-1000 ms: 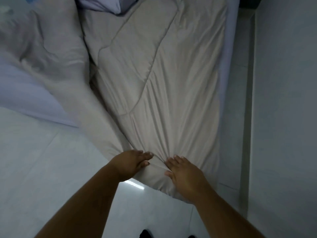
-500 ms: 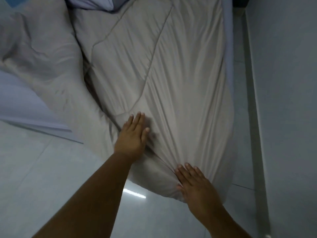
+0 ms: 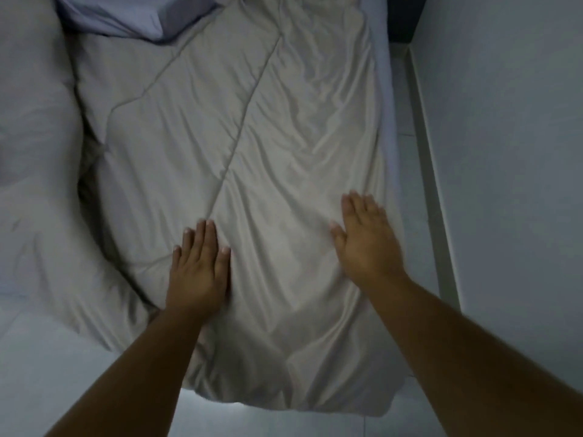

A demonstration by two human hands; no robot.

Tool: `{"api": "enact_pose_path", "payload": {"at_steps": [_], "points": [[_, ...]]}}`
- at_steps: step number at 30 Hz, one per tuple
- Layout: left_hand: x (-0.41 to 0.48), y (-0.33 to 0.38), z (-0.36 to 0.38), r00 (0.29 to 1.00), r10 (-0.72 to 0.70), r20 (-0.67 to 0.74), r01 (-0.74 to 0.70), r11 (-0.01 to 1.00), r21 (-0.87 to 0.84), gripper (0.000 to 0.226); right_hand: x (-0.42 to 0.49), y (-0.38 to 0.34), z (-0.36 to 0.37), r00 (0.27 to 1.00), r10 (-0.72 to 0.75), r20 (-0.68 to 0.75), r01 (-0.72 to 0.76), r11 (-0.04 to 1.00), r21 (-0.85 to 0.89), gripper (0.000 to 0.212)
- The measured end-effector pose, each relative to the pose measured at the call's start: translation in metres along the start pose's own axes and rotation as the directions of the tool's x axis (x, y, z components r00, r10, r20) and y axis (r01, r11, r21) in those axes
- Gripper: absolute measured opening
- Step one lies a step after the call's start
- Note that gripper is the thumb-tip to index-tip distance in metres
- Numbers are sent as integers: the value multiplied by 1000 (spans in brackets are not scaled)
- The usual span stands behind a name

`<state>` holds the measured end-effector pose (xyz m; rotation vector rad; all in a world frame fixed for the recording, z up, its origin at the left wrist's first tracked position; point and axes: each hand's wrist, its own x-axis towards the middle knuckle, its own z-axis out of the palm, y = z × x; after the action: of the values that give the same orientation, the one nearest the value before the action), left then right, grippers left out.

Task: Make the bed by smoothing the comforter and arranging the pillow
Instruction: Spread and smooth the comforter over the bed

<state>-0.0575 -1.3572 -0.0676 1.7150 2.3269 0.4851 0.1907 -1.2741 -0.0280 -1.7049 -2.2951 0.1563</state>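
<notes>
A beige quilted comforter (image 3: 252, 146) lies wrinkled along the bed, its near end draped over the foot. My left hand (image 3: 198, 269) lies flat, palm down, on its lower middle, fingers together. My right hand (image 3: 366, 238) is also pressed flat near the comforter's right edge, fingers slightly spread. Neither hand holds fabric. At the top left, a pale lavender pillow (image 3: 126, 17) pokes out from under the comforter's far end. A bunched part of the comforter (image 3: 38, 184) is heaped on the left side.
A light wall (image 3: 511, 152) runs close along the right, with a narrow strip of tiled floor (image 3: 413, 171) between it and the bed. Glossy floor tiles (image 3: 47, 373) lie at the lower left below the bed's foot.
Both hands have slid up from the comforter's foot edge onto its top. The right hand moved farthest, up and to the right. The fabric between them looks flatter.
</notes>
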Motion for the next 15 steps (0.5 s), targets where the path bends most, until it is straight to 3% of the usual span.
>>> {"api": "enact_pose_path", "payload": {"at_steps": [5, 9, 11, 13, 15], "points": [[40, 8, 22, 999, -12, 40, 11, 1000, 22, 55, 29, 38, 26, 953, 245, 176, -240, 970, -49, 58], [42, 3, 29, 999, -10, 36, 7, 996, 91, 65, 18, 63, 34, 925, 338, 172, -348, 937, 32, 56], [49, 7, 27, 999, -34, 35, 31, 997, 75, 66, 21, 59, 32, 910, 403, 99, -412, 907, 88, 55], [57, 15, 25, 999, -40, 17, 39, 998, 54, 65, 25, 56, 29, 822, 570, -13, -557, 808, 192, 51], [63, 22, 26, 999, -44, 14, 44, 998, 46, 58, 28, 61, 26, 732, 682, 0, -652, 700, 291, 44]]}}
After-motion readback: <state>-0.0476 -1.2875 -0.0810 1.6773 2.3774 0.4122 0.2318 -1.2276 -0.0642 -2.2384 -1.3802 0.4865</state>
